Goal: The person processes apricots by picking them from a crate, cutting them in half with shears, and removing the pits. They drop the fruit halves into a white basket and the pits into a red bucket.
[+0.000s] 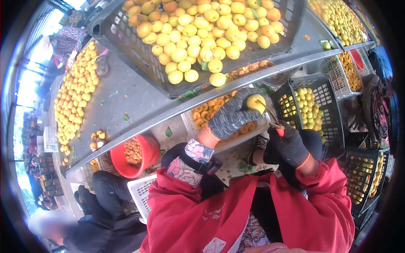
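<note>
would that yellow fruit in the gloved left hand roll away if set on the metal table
Probably: the fruit looks round and smooth, so it would likely roll on the table. It seems light, since the left hand cups it alone. The knit glove probably helps grip.

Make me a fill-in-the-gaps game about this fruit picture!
1. The left hand holds one yellow ____.
2. Both hands wear dark ____.
3. The right hand grips a tool with a ____ handle.
4. The bucket under the table is ____.

Missing words: fruit; gloves; red; red
</note>
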The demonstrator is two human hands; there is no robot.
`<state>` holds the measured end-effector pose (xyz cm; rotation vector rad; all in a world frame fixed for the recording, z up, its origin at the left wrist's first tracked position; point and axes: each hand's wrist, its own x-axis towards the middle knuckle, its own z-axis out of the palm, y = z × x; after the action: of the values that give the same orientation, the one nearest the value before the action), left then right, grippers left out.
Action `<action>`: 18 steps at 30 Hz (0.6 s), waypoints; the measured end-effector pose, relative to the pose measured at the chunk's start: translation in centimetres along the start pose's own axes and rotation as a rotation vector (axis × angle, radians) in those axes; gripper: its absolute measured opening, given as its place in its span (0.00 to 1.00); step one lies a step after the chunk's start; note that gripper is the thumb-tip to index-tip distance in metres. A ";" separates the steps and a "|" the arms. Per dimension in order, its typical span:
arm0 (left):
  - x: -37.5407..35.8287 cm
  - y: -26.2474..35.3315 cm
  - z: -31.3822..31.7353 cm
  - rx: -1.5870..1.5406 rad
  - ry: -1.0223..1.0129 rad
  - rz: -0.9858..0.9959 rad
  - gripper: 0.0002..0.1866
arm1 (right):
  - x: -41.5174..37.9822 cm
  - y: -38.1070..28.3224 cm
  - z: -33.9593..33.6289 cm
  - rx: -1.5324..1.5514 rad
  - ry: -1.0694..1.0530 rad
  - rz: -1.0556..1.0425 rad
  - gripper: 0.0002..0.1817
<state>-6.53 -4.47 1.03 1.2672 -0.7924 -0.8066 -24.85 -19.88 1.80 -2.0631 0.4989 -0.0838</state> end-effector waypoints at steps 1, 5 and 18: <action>0.0 -0.1 0.0 0.011 0.002 0.003 0.30 | -0.2 0.3 0.0 -0.004 0.004 -0.012 0.12; 0.3 -1.1 -0.4 0.365 0.080 0.091 0.29 | 0.0 0.7 -0.4 -0.105 -0.056 -0.061 0.10; -0.5 -2.6 1.7 -0.571 0.046 -0.105 0.24 | 0.5 5.5 4.7 -0.080 0.165 -0.008 0.19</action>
<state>-8.47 -5.21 -1.35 0.8143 -0.4139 -0.9974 -24.95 -18.68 -5.28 -2.1469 0.6038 -0.2440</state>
